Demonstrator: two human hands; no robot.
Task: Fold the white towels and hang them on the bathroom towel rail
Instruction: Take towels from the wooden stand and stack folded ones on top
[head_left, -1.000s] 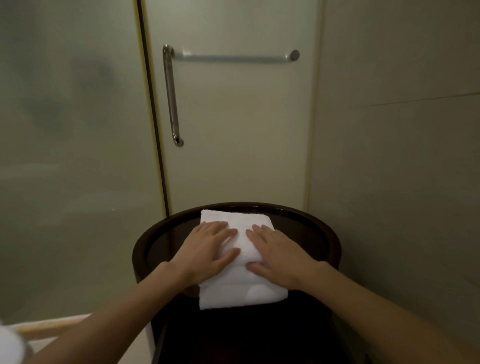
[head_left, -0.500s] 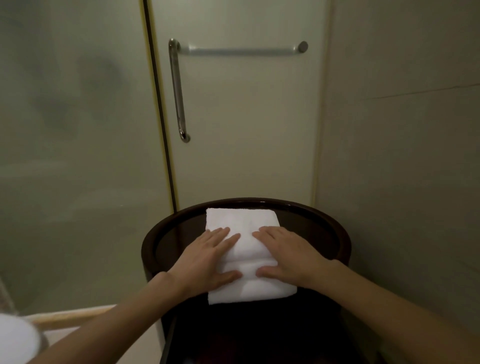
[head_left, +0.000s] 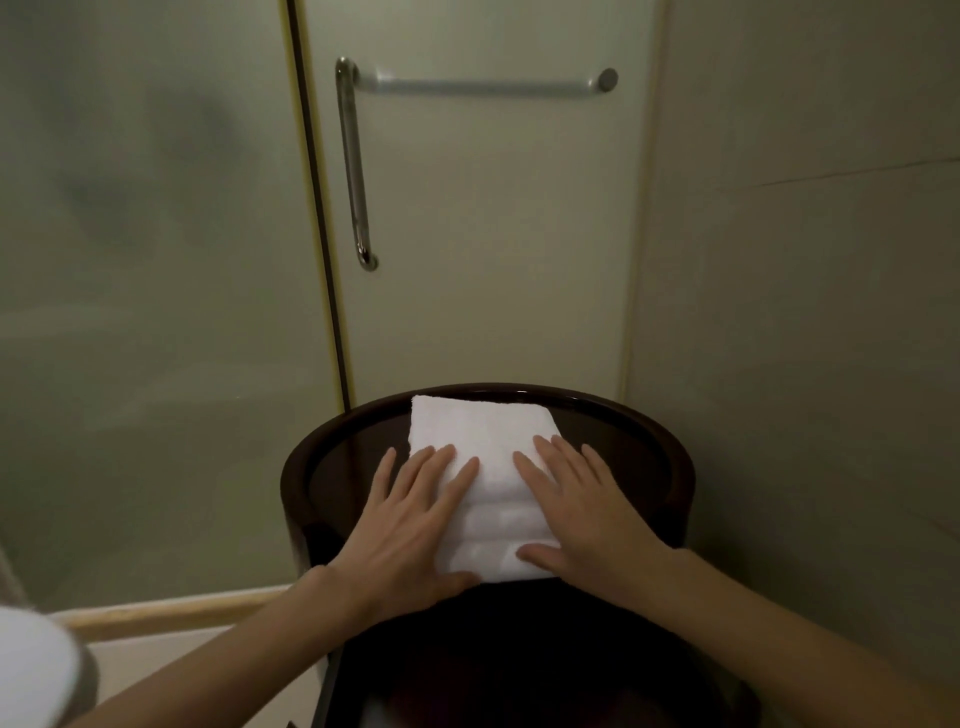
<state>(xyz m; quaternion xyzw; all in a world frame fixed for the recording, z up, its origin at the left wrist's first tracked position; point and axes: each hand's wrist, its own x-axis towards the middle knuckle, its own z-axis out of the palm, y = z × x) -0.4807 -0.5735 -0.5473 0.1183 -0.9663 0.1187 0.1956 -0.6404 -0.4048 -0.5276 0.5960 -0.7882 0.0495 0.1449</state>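
Both hands, left hand and right hand, fingers straight and spread, flatten the folded white terry towel on the round dark wooden desk; next, lifting it to the chrome towel rail above.

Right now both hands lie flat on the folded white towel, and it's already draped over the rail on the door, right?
Not quite. The left hand and right hand do lie flat on the folded white towel, but it rests on the dark round table, not over the rail. The head view shows it.
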